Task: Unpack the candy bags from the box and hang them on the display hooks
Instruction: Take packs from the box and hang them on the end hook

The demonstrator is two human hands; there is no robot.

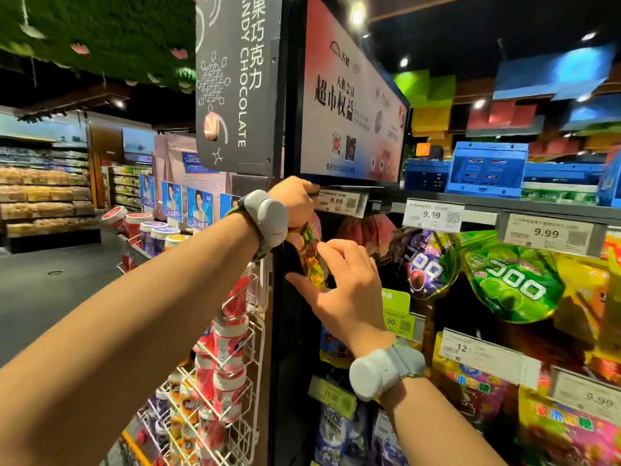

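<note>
Head view: display rack [285, 331] fills centre to 3 o'clock, purple candy bags [425, 264] and green candy bags [510, 284] hanging under price tags [431, 215]. White wire rack [235, 381] of bottles at 7 o'clock. Left hand [297, 201], at 12 o'clock of the right, fingers curled, grips top of a peach candy bag [311, 253] at the leftmost 9.99 tag [339, 201]. Right hand [342, 290], fingers apart and fairly straight, touches the bag's lower front. Grey bands [383, 373] on both wrists.
</note>
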